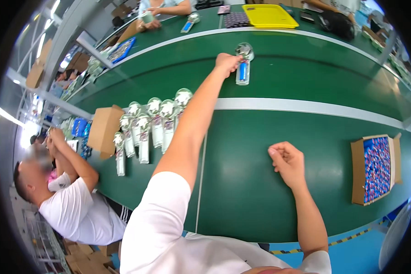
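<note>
My left hand (227,64) reaches far forward over the green belt. Its fingers are closed on the narrow neck of a clear plastic item (243,75) with a round, dome-like head and a blue piece inside its long body. My right hand (288,165) hovers over or rests on the near green table, fingers loosely curled, with nothing visible in them. Several similar clear items (144,141) with round heads and pale shapes inside lie in a group left of my left forearm, which hides part of that group.
An open carton (358,173) of small blue and red cylindrical pieces stands at the right. Another cardboard box (104,130) and a seated co-worker (80,205) are at the left. A white rail (297,106) divides table from belt. Across it are a yellow tray (269,17) and another person's hands (150,20).
</note>
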A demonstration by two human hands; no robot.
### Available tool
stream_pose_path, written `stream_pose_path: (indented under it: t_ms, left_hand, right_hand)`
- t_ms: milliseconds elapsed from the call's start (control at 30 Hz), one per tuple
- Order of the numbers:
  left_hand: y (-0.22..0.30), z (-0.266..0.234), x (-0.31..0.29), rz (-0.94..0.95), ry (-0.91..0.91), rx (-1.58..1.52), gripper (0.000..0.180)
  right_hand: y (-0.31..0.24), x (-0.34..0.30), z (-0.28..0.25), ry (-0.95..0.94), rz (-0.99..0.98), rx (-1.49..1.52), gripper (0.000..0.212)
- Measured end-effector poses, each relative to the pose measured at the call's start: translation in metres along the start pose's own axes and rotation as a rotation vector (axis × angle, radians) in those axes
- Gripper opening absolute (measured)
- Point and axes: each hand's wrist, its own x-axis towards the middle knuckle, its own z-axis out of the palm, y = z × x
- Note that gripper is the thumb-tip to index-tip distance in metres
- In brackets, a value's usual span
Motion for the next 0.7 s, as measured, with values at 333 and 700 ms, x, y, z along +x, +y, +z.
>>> stream_pose_path:
  t_ms: [333, 700]
  left_hand:
    - [0.058, -0.123, -0.114, 0.36, -0.301, 1.376, 0.073]
    - [0.003, -0.084, -0.197, 0.477, -0.304, 1.327, 0.082]
  right_hand:
    - [-0.003, -0.003, -0.01, 0.041, -0.032, -0.07, 0.01]
    - [-0.001, -0.011, -0.011, 0.039, -0.125, -0.214, 0.012]
